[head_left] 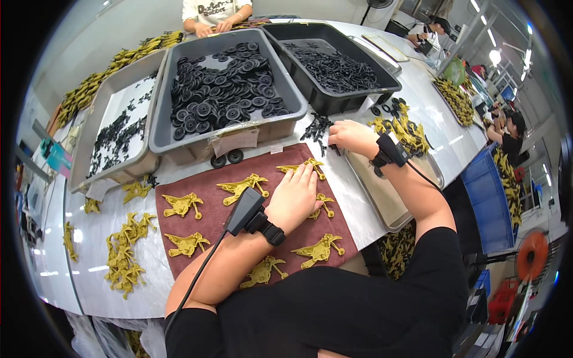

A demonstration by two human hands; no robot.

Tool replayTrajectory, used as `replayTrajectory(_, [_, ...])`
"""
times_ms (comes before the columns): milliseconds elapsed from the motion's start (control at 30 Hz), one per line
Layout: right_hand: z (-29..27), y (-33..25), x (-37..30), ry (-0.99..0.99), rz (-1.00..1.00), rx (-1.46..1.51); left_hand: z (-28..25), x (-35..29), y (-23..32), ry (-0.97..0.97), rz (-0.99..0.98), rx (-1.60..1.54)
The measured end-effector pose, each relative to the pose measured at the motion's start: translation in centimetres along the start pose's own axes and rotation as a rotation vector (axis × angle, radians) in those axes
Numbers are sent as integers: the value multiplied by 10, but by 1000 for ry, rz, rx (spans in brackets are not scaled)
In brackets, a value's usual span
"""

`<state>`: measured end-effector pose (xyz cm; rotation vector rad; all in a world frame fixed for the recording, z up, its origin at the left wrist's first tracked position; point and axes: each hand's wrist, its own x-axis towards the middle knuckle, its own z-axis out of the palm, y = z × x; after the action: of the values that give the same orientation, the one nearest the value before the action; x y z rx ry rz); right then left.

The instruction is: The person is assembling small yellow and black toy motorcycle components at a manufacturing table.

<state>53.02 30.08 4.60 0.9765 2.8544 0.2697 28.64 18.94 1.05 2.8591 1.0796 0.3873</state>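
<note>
My left hand lies with its fingers stretched out on the maroon cloth, over the edge of a yellow-olive plastic part. Its palm partly hides another such part. More yellow parts are spread apart on the cloth, one of them at its left. Further right, my right hand reaches down beside a small heap of thin black plastic pieces. Its fingers are bent and closed together at the heap's edge; what lies between the fingertips is hidden. Each wrist wears a black strapped device.
Behind the cloth stand grey tubs of black wheels and small black pieces, and a black tub of thin pieces. A tray lies under my right forearm. Yellow parts pile at left. A co-worker's hands work across the table.
</note>
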Motion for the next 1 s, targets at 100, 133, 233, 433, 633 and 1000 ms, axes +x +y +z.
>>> replayTrajectory(100, [-4, 5, -2, 13, -1, 84, 3, 1, -4, -32, -15, -48])
replayTrajectory(133, [-3, 6, -2, 40, 33, 147, 3, 0, -5, -31, -6, -57])
replayTrajectory(233, [-6, -2, 2, 154, 194, 358, 4, 1, -7, -40, -5, -102])
replayTrajectory(433, [-12, -33, 22, 115, 116, 678, 4, 0, -4, -25, -18, -108])
replayTrajectory(633, [-7, -34, 34, 38, 46, 667, 5, -1, -8, -42, -18, -148])
replayTrajectory(1000, [-1, -45, 47, -12, 45, 544, 11, 1, -8, -23, -37, -170])
